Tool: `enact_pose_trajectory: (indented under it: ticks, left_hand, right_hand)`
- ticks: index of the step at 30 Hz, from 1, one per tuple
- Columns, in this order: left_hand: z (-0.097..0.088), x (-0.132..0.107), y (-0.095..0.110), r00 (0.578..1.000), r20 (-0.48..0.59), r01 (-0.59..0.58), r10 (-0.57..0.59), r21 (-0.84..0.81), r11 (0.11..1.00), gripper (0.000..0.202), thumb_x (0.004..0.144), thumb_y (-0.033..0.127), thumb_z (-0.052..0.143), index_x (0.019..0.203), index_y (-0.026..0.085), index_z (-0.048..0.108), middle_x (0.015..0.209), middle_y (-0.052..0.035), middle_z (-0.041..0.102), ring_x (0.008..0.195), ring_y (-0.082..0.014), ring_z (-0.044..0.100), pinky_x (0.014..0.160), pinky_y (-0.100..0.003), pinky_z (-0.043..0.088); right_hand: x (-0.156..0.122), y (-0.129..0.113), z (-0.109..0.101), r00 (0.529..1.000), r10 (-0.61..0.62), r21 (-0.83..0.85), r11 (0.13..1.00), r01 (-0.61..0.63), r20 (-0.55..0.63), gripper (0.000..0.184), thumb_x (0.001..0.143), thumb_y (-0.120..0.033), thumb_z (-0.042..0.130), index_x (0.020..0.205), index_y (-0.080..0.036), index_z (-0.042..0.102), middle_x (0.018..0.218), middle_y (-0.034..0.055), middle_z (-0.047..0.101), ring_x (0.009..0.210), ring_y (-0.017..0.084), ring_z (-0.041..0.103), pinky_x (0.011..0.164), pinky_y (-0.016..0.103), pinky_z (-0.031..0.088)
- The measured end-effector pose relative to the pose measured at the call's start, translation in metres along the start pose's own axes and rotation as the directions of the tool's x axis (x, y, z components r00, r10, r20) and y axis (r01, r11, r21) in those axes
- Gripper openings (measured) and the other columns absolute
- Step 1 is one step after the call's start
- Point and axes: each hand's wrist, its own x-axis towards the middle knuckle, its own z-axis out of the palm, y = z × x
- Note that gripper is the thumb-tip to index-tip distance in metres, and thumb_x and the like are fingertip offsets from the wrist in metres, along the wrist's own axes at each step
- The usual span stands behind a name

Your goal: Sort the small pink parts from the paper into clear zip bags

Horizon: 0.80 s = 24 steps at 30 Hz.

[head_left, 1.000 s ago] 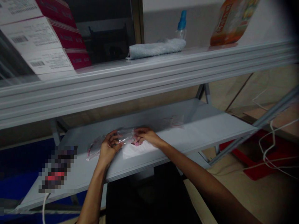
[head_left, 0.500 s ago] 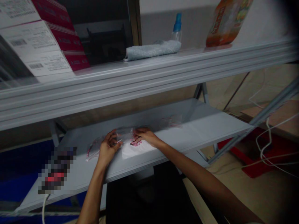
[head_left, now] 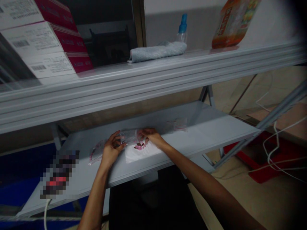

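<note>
My left hand is curled at the left edge of a clear plastic bag, with its thumb and fingers closed on the film. At the bag's right side is my right hand, fingers bent and drawn together beside a row of pinkish beads; what they pinch is too small to tell. Below them, several loose pink and brown beads lie on a white sheet. To the left of my left hand lies another clear bag with pink beads in it.
A flat clear bag lies farther right on the grey shelf. The upper shelf overhangs the hands and carries boxes, a folded cloth, a spray bottle and an orange bottle. A blurred-out object lies at left.
My right hand has shifted slightly up and to the right, off the loose beads, and more of them show on the white sheet. My left hand stays nearly in place.
</note>
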Motion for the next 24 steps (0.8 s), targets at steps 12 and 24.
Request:
enact_pose_trajectory:
  ticks: [12, 24]
  left_hand:
    - [-0.001, 0.010, -0.004, 0.998, 0.032, -0.057, 0.054, 0.081, 0.995, 0.069, 0.070, 0.023, 0.074, 0.135, 0.018, 0.053, 0.111, -0.0095, 0.070, 0.071, -0.0137, 0.060, 0.072, -0.030, 0.052]
    - [0.005, 0.013, 0.005, 0.996, 0.036, -0.082, 0.080, 0.077, 0.994, 0.069, 0.071, 0.021, 0.071, 0.138, 0.019, 0.052, 0.114, -0.0109, 0.071, 0.077, -0.0152, 0.062, 0.074, -0.031, 0.052]
  right_hand:
    - [0.019, 0.009, -0.013, 0.987, -0.154, -0.256, 0.957, 0.135, -0.056, 0.013, 0.082, -0.024, 0.060, 0.080, -0.021, 0.073, 0.084, 0.0039, 0.073, 0.082, 0.019, 0.064, 0.080, 0.030, 0.047]
    - [0.015, 0.022, -0.009, 0.981, -0.187, -0.193, 0.962, 0.194, 0.050, 0.019, 0.080, -0.035, 0.066, 0.093, -0.023, 0.070, 0.092, 0.0042, 0.071, 0.082, 0.018, 0.064, 0.074, 0.027, 0.049]
